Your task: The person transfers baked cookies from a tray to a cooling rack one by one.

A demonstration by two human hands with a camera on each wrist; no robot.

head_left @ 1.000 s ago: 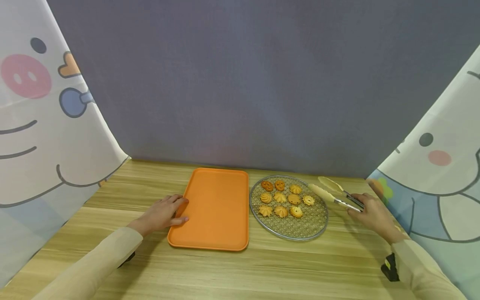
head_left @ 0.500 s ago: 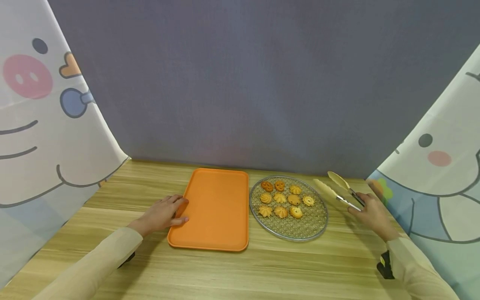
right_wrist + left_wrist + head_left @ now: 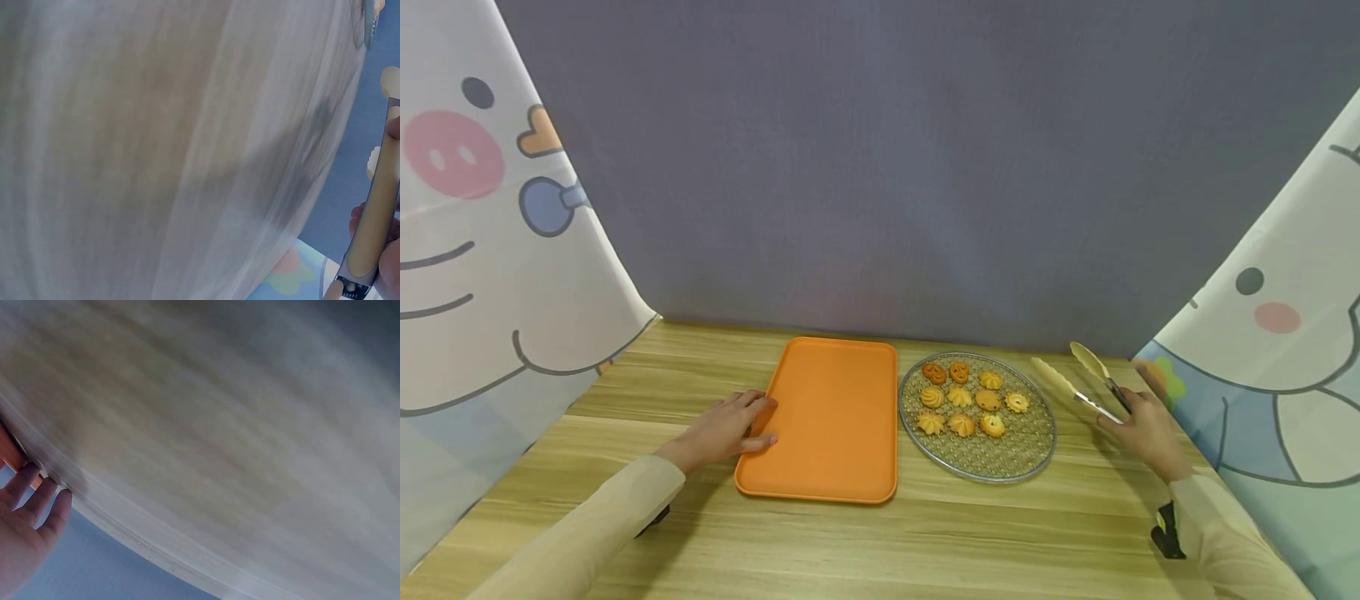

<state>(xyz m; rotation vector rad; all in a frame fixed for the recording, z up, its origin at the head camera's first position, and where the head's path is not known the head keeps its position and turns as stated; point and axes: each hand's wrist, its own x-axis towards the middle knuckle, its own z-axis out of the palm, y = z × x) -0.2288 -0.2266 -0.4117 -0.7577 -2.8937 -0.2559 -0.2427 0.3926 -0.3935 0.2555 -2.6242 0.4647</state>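
I note the right hand (image 3: 1142,429) gripping light, stiff tongs (image 3: 1078,379) by their handle end near the bench's right edge; left hand (image 3: 726,427), fingers relaxed, rests on the tray (image 3: 835,417). Cookies (image 3: 962,396) look brittle.

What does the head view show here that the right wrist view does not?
Only the head view shows the orange tray, the left hand resting at its edge, and the cookies on the round wire rack. Only the right wrist view shows the tongs' handle close up. Both show the right hand holding the tongs above the wooden table.
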